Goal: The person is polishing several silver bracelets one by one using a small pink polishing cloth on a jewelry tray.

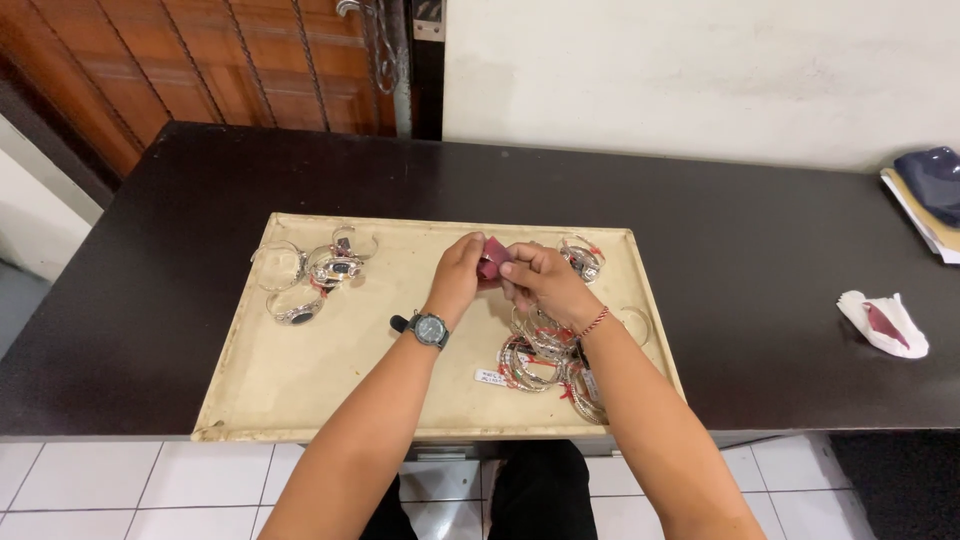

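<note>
from the head view, your left hand [460, 268] and your right hand [540, 283] meet over the upper middle of the cream tray [300, 390], both closed in on a small dark-red cloth [492, 258]. the left fingers curl around its left side, the right thumb and forefinger pinch its right edge. whether a piece of jewellery sits inside the fold is hidden, so i cannot tell.

the cloth looks soft and light, i judge; it will bunch and slip rather than hold a shape, so keep it taken between the pads with a fold doubled over, not by one loose corner.

just under your right wrist lies a heap of silver bangles [540, 360], some with red thread and small white tags [492, 376]. these look stiff, thin and smooth, likely slippery and easy to tangle or scratch; take one by its rim between thumb and finger, lifting it free of the others instead of dragging. another bracelet [582, 258] lies just beyond your right hand, near the tray's far rim.

a second group of silver cuffs with dark stones [315, 270] sits at the tray's far left, well apart from both hands.

the tray rests on a dark table [760, 300]. off to the right on it lies a white cloth with a red piece [885, 322], and at the far right edge a stack of papers [925, 205].
</note>
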